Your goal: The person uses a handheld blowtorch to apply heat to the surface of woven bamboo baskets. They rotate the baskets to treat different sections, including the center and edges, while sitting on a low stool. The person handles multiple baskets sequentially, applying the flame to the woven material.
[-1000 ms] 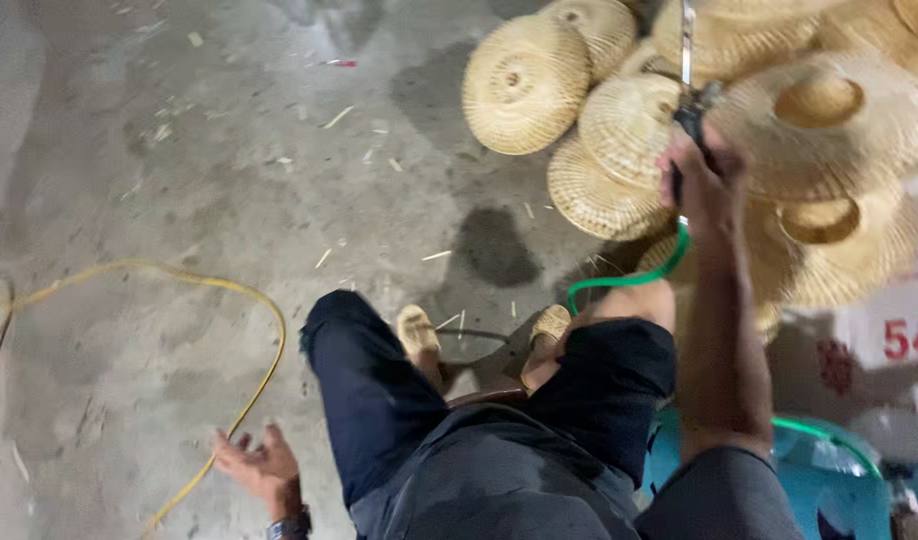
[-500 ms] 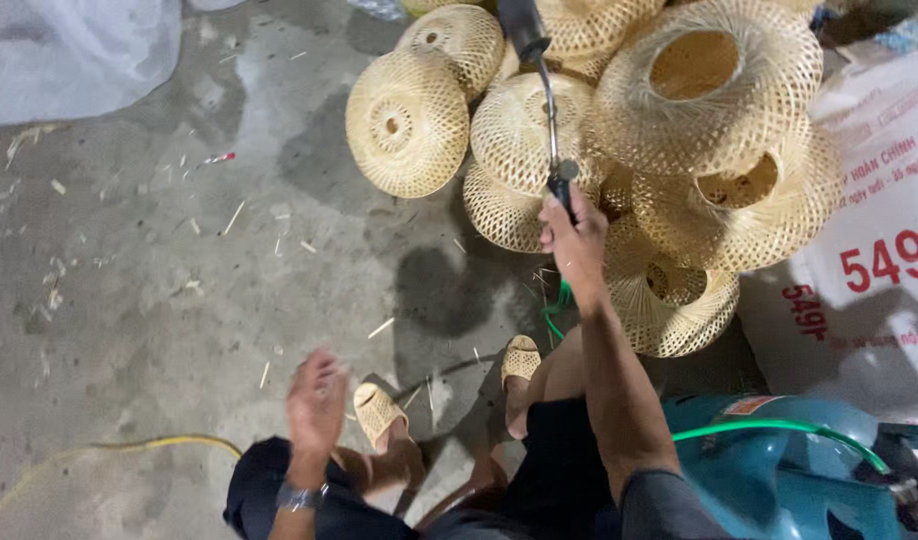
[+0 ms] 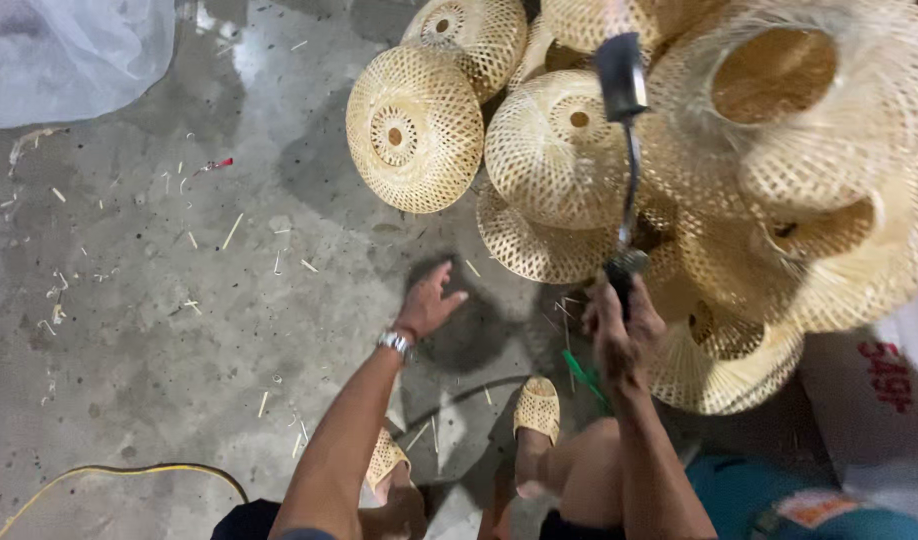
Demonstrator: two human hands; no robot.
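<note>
My right hand (image 3: 624,330) grips the handle of a long metal torch tool (image 3: 624,150) whose dark head points up over a pile of woven bamboo lampshades (image 3: 559,150). A green hose (image 3: 582,378) runs down from the handle. My left hand (image 3: 429,300), with a watch on the wrist, reaches forward with fingers spread, holding nothing, toward the round shade (image 3: 414,128) lying nearest on the concrete floor. A large open-topped shade (image 3: 809,140) fills the upper right. My feet in woven slippers (image 3: 537,408) show below.
Bamboo splinters (image 3: 229,232) litter the grey concrete floor. A yellow cable (image 3: 129,470) curves at the bottom left, a clear plastic sheet (image 3: 59,55) lies top left, and a white sack (image 3: 879,400) and a teal stool (image 3: 749,490) sit at the right.
My left hand has risen from beside my knee and stretched forward toward the shades. The view has moved closer to the pile, with the torch still held up.
</note>
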